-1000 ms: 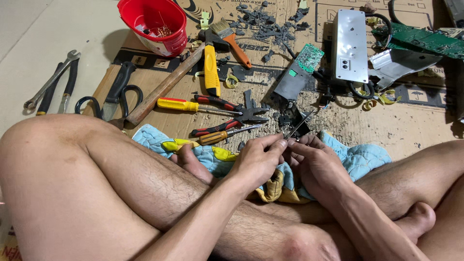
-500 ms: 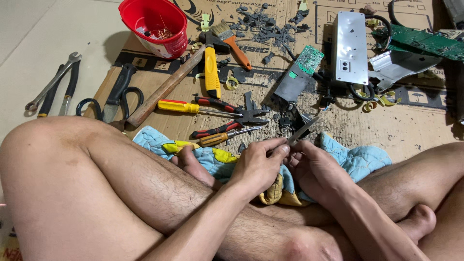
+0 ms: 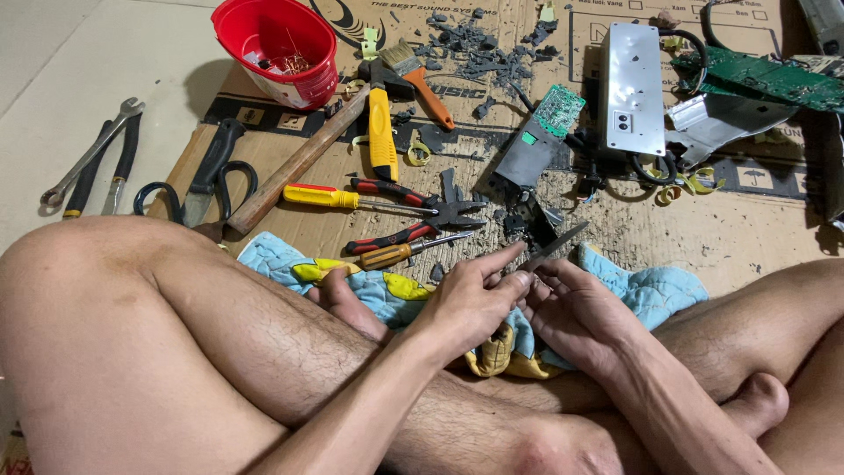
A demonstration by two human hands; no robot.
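I sit cross-legged on the floor with both hands together above a blue and yellow quilted cloth [image 3: 651, 288]. My right hand [image 3: 580, 312] pinches the near end of a thin dark metal strip [image 3: 556, 245] that points up and to the right. My left hand [image 3: 470, 299] presses against the same spot, its index finger stretched out along the strip's base. Whatever small part lies between the fingertips is hidden. Just beyond the hands lie red-handled pliers [image 3: 413, 230] and an orange-handled screwdriver [image 3: 396, 253].
On flattened cardboard [image 3: 633, 233] lie a yellow screwdriver [image 3: 330, 197], a yellow-handled tool [image 3: 381, 132], a wooden-handled hammer [image 3: 294, 167], a brush [image 3: 422, 79], scissors [image 3: 198, 180], a red tub [image 3: 280, 48], a silver metal box [image 3: 630, 84], green circuit boards [image 3: 557, 107] and grey plastic scraps [image 3: 479, 44]. A wrench [image 3: 88, 154] lies on the bare floor at left.
My hands stay together at the strip. My left index finger has straightened out along it, and the strip has tilted slightly lower.
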